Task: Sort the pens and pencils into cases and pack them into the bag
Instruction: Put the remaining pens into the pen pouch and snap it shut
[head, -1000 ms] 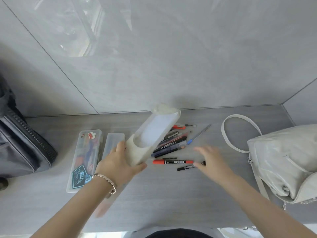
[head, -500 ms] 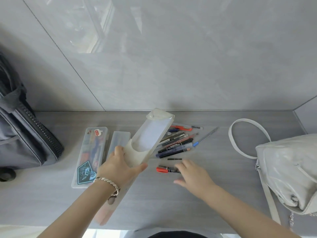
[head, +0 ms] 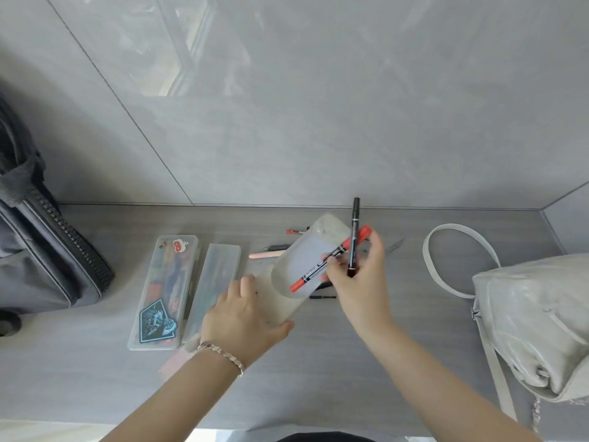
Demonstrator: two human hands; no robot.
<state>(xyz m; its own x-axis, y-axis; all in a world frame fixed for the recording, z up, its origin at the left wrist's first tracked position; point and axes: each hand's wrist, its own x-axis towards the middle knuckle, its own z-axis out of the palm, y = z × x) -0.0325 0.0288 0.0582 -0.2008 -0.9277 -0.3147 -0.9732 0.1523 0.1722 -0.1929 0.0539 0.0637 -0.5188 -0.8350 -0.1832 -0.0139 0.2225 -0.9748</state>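
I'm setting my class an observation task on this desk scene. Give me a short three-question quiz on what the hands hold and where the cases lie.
1. Multiple choice: what does the right hand hold?
A) one pencil
B) a red marker and a black marker
C) nothing
2. True or false: the left hand grips the white case.
3. Fill the gap: the case with stickers and the plain clear case lie on the table to the ___ of the white case.
Key: 1 B; 2 true; 3 left.
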